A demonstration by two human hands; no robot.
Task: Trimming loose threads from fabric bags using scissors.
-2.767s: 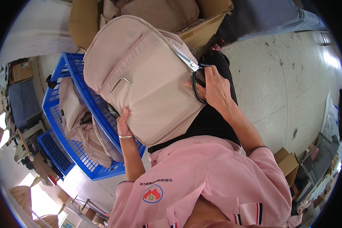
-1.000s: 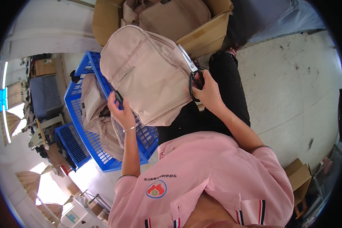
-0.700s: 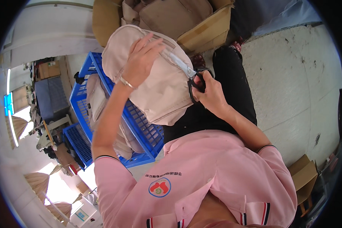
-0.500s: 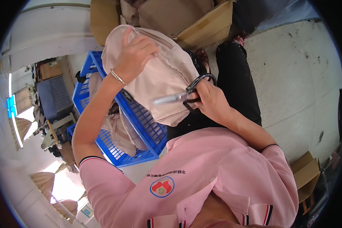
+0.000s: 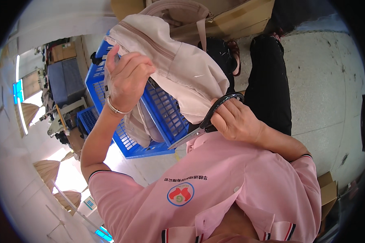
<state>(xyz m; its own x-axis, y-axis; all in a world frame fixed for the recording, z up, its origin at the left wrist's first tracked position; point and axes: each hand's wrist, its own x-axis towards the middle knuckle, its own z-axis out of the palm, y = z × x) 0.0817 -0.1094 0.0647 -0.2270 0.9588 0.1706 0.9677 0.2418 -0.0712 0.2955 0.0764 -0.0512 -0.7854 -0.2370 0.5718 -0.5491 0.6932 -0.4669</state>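
A pale pink backpack (image 5: 190, 62) with a darker zip hangs in front of me, a strap looping off its far side. My left hand (image 5: 127, 79) is at its left edge, index finger raised and the other fingers curled onto the fabric; the thumb is hidden. At the bag's near right corner, my right hand (image 5: 239, 121) grips black-handled scissors (image 5: 215, 108), their metal blades pointing left and down toward my shirt. Whether those fingers also pinch the bag cannot be made out.
Beneath the bag and to its left stands a blue plastic crate (image 5: 152, 150) with more pale pink pieces (image 5: 140, 131) inside. A cardboard box (image 5: 243, 20) is at the far side. My black-trousered leg (image 5: 268, 81) extends over the grey floor (image 5: 316, 93). Another carton (image 5: 327, 190) sits at right.
The backpack has turned over, bringing its zip side and strap into view. My left hand has shifted nearer and left. The scissors have swung so their blades point down toward me.
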